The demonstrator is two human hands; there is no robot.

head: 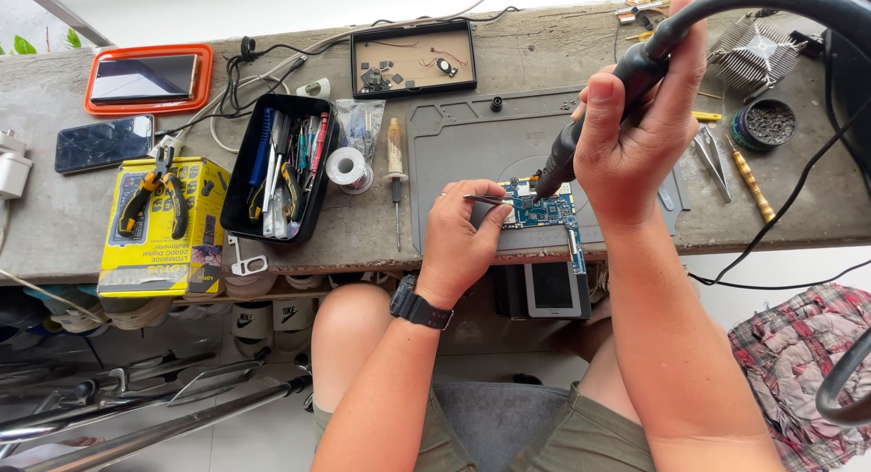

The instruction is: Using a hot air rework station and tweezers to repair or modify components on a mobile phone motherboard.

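A small blue circuit board (549, 206) lies on a grey work mat (463, 145) near the bench's front edge. My left hand (460, 241), with a black watch on the wrist, pinches thin metal tweezers (483, 199) whose tips touch the board's left side. My right hand (635, 118) grips a black corded soldering tool (594, 105) like a pen, its tip pointing down onto the board's top.
A black tray of hand tools (277, 168), a solder spool (346, 167), a screwdriver (395, 177), a yellow box with pliers (163, 227), two phones (104, 142), an open black case (413, 59), a heat sink (753, 55), a tin (765, 123) and spare tweezers (712, 159) crowd the bench.
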